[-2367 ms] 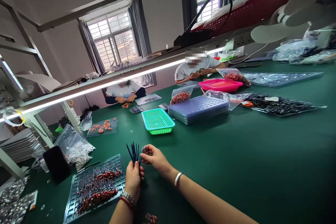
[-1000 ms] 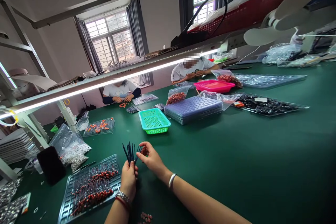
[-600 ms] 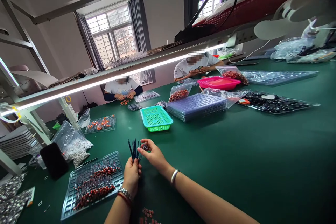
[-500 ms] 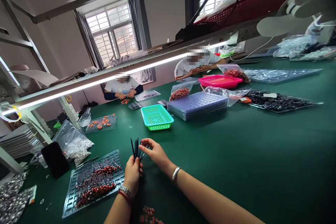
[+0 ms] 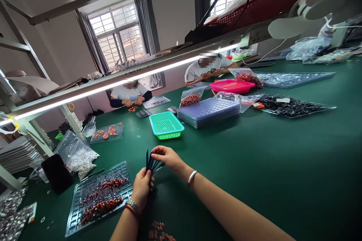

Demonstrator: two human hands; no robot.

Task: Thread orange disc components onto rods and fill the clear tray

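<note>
My left hand (image 5: pixel 142 185) is closed around the lower ends of a bundle of thin dark strands (image 5: pixel 150 160), which fan out upward. At the top of the bundle, the fingertips of my right hand (image 5: pixel 169 157) pinch at one or more of the strands. Left of my hands lies a clear grid tray (image 5: pixel 74 211) bearing rows of dark strands with red-orange beads (image 5: pixel 106 205). Small reddish beads (image 5: pixel 161 231) are scattered on the green table (image 5: pixel 226 165) below my hands.
Ahead stand a green basket (image 5: pixel 166 125), stacked clear trays (image 5: pixel 208 111) and a pink tray (image 5: pixel 232 86). A black phone (image 5: pixel 57 173) and a bag of white beads (image 5: pixel 77 154) are at left. Two people work across the table beneath a lit shelf (image 5: pixel 113 86).
The view has shifted slightly. The strands in my left hand now spread further to the right, and my right fingers have moved a little along their tops.
</note>
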